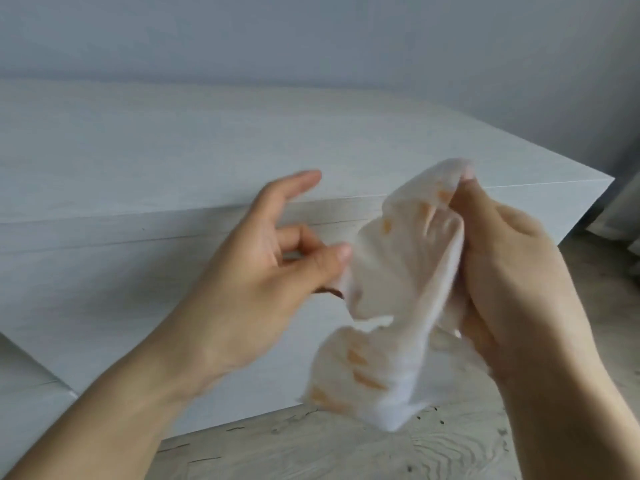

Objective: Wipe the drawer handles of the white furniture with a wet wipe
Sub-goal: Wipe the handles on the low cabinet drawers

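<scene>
Gripping the wipe (pixel 398 271) with the right hand (pixel 502 265), pinching its edge with the left hand (pixel 273 261), near the white drawers (pixel 156 161).

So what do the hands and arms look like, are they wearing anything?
Nothing is worn. The left hand and right hand have no gloves or rings, and no watch, bracelet or sleeve shows anywhere up to the picture's edge.
</scene>
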`<move>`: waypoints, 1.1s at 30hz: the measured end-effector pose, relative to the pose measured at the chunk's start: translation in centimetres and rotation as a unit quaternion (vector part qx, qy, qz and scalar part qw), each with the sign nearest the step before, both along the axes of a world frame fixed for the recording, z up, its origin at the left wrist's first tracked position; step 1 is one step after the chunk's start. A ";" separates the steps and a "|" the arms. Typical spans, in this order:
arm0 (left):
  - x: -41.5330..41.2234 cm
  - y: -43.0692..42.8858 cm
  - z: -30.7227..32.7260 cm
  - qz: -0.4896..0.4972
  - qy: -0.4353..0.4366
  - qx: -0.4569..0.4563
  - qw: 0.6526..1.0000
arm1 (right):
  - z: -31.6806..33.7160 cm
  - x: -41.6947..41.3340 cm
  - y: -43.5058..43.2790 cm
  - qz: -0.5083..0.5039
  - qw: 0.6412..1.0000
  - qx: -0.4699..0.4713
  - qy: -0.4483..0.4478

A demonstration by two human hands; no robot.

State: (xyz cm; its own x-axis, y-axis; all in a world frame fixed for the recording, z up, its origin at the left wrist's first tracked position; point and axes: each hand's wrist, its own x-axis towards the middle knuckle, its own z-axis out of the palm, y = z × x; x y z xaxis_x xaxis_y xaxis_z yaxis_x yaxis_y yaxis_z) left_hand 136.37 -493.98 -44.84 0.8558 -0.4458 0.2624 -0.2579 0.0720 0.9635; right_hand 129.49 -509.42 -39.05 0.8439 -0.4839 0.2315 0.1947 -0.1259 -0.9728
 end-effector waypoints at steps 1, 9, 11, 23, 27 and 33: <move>-0.1 0.0 0.4 0.009 0.005 -0.032 0.999 | -1.5 0.4 0.1 0.012 0.998 -0.045 0.046; -0.1 0.5 2.1 0.103 -0.039 -0.066 0.992 | -6.2 -0.2 -3.1 0.004 0.999 0.024 0.032; 0.4 0.7 1.7 0.143 -0.063 -0.047 0.987 | -6.0 -0.8 -3.2 0.121 0.989 0.071 -0.041; -0.9 -0.4 0.1 0.158 -0.401 0.245 0.868 | -5.7 -1.0 -2.9 0.073 0.938 -0.329 -0.083; -0.7 -0.3 -0.4 0.052 -0.287 0.308 0.906 | -5.2 0.1 -2.4 0.047 0.941 -0.325 -0.081; -0.2 -0.7 -1.4 0.140 -0.239 0.246 0.929 | -7.2 2.7 -2.4 -0.041 0.964 -0.260 -0.047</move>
